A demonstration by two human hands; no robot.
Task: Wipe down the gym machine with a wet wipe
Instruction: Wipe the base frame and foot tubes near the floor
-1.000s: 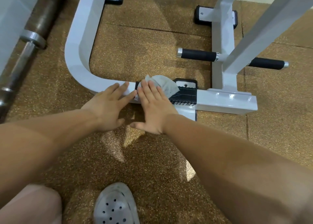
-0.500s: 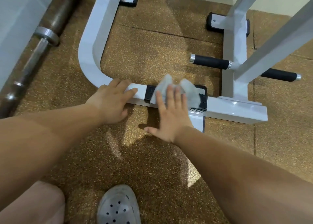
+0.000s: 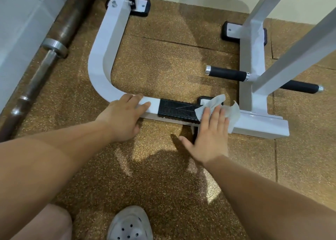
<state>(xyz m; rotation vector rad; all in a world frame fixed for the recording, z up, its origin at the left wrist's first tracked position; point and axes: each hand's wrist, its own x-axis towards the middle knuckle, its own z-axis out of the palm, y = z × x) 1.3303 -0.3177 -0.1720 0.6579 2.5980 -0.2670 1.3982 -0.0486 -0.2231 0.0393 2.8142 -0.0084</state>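
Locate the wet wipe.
Head view, right of centre: the wet wipe lies under the right hand on the white base bar, at the right end of the black tread.

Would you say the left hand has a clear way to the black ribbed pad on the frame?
Probably yes: the left hand rests on the white frame right beside the black ribbed pad, nothing between. The right hand and wet wipe cover only its right end.

The wet wipe (image 3: 214,103), white and crumpled, lies pressed under the flat fingers (image 3: 217,114) of my right hand (image 3: 211,136) on the gym machine's (image 3: 101,58) low white base bar, at the right end of its black ribbed pad (image 3: 176,110). The bar curves away along the floor (image 3: 163,67) to my left.
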